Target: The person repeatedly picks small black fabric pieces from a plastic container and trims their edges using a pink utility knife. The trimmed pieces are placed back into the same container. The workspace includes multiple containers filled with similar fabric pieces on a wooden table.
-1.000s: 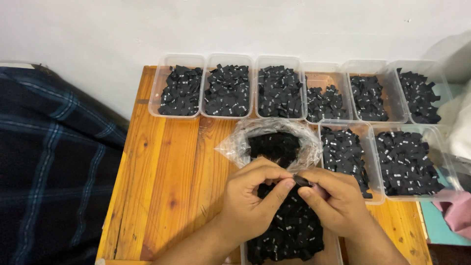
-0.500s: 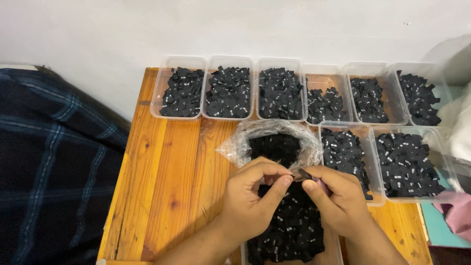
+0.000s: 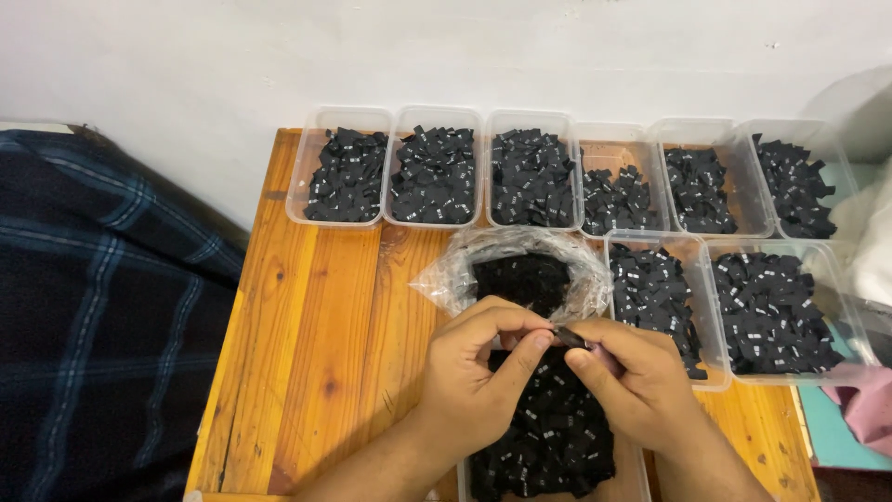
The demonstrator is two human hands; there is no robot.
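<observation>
My left hand [image 3: 478, 372] and my right hand [image 3: 632, 376] meet over a clear tub of small black fabric labels [image 3: 548, 437] at the table's near edge. Between the fingertips of both hands is one small black label [image 3: 569, 336]. Just beyond my hands lies an open clear plastic bag [image 3: 520, 270] with more black labels inside.
Several clear plastic tubs of black labels line the back of the wooden table [image 3: 325, 344], such as one at back left [image 3: 342, 177]. Two more tubs [image 3: 776, 311] stand at the right. A dark plaid cloth [image 3: 102, 316] lies left of the table, pink cloth [image 3: 869, 409] at right.
My fingers have shifted slightly on the label, and the hands stay above the near tub. Nothing else has moved.
</observation>
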